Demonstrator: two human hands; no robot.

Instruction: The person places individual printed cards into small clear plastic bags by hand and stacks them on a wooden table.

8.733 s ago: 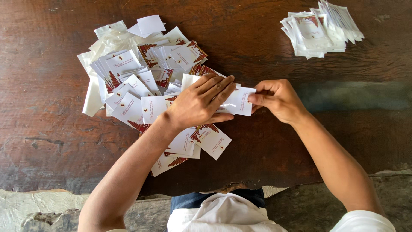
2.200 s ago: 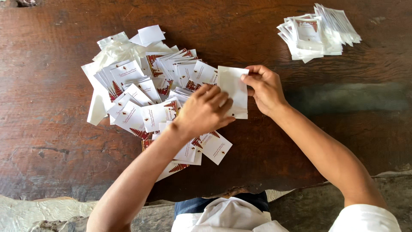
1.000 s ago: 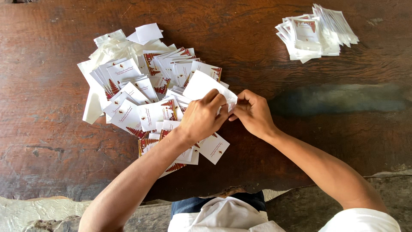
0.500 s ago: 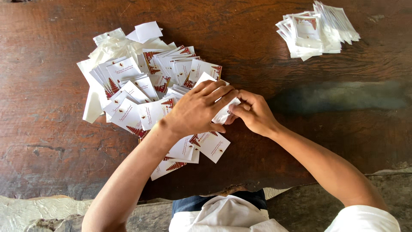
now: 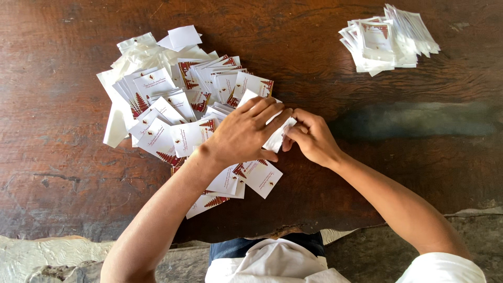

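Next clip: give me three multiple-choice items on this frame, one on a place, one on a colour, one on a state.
1. Where does the small stack of clear-sleeved white cards lie?
A. top right of the table
B. bottom left
C. on the lap

2. What colour is the pattern printed on the loose white cards?
A. blue
B. dark red
C. green

3. What are the two hands doing?
A. resting apart
B. both on one white packet
C. lifting the stack

Answers: 1 A, it sits at the far right corner. 2 B, red triangles show at card corners. 3 B, left hand and right hand meet on it.
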